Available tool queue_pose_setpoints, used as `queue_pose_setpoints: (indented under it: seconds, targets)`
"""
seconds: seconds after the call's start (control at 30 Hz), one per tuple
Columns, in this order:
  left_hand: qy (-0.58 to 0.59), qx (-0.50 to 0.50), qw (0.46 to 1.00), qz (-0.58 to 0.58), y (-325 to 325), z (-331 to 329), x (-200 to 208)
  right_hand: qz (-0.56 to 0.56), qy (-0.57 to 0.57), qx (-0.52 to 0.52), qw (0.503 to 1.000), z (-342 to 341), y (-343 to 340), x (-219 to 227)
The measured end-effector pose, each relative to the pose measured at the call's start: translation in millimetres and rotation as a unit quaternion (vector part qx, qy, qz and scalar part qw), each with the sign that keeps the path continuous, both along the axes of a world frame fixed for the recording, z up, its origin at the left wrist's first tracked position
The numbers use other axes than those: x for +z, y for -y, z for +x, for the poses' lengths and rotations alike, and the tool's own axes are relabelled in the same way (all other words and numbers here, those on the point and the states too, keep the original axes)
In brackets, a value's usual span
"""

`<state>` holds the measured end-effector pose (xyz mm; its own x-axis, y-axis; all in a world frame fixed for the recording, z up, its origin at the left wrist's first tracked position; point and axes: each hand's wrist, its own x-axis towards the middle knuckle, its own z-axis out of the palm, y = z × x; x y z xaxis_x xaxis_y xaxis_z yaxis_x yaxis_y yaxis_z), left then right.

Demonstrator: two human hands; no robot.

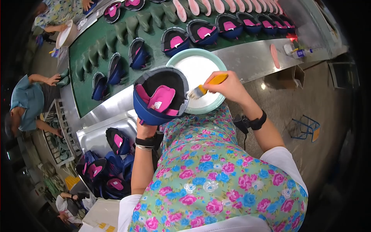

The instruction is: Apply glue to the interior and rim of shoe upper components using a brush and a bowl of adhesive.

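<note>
My left hand is closed round the underside of a dark blue shoe upper, mostly hidden beneath it. The upper's opening faces up and shows a black inside, a grey rim and a pink tongue-like piece with a white label. In my right hand is a paintbrush with a yellow handle. Its whitish bristles touch or nearly touch the right edge of the upper's rim. Below the brush stands a pale green basin with a white liquid in it.
Ahead runs a green conveyor belt with rows of blue uppers, dark green foot-shaped forms and pink insoles. More uppers lie heaped at my lower left. Co-workers stand to the left. A blue-framed stool is at right.
</note>
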<state>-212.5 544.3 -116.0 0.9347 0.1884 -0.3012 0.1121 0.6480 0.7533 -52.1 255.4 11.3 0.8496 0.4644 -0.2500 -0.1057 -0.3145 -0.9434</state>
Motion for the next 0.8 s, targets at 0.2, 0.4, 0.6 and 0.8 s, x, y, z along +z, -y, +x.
queue_pose_setpoints:
  seconds: [0.2,0.4,0.6,0.8]
  targets:
    - [-0.085,0.08,0.977,-0.181,-13.0,-14.6,29.7,0.011,0.151,0.003,0.989,18.6,-26.1,36.7]
    - [-0.036,-0.07,0.953,0.293,-15.2,-37.7,18.0,0.168,0.159,0.378,0.896,-5.4,-109.5,76.1]
    - [0.054,-0.087,0.983,-0.151,17.0,-36.6,53.0,0.144,0.155,0.4,0.892,-3.8,-160.1,55.7]
    - [-0.185,-0.097,0.89,-0.405,-13.9,-31.5,15.8,-0.022,0.137,0.288,0.948,26.8,-143.5,11.5]
